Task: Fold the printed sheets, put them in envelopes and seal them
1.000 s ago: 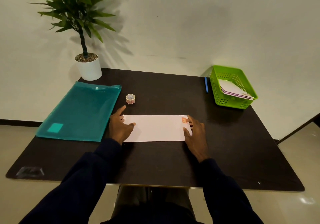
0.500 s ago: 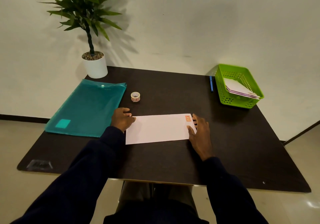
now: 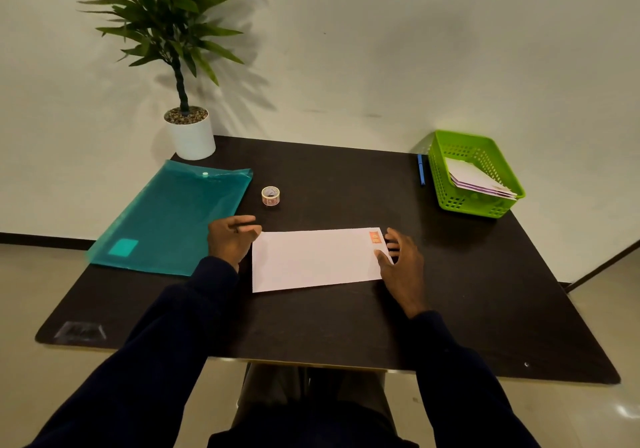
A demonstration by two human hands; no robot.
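Note:
A white envelope (image 3: 315, 260) lies flat on the dark table (image 3: 346, 326), slightly askew, with an orange stamp (image 3: 375, 237) in its far right corner. My left hand (image 3: 230, 241) rests on the table at the envelope's left end, fingers curled in, with nothing seen in it. My right hand (image 3: 401, 260) lies at the right end with fingers spread and relaxed; its thumb rests on the envelope's right edge just below the stamp. No loose printed sheet is visible.
A teal plastic folder (image 3: 169, 219) lies to the left. A small roll of stamps (image 3: 270, 196) stands behind the envelope. At the far right, a green basket (image 3: 474, 201) holds envelopes, with a blue pen (image 3: 421, 169) beside it. A potted plant (image 3: 190, 132) stands far left.
My left hand drew its fingers off the envelope's left end and curled them. The envelope turned slightly. My right hand stayed at the right edge by the stamp.

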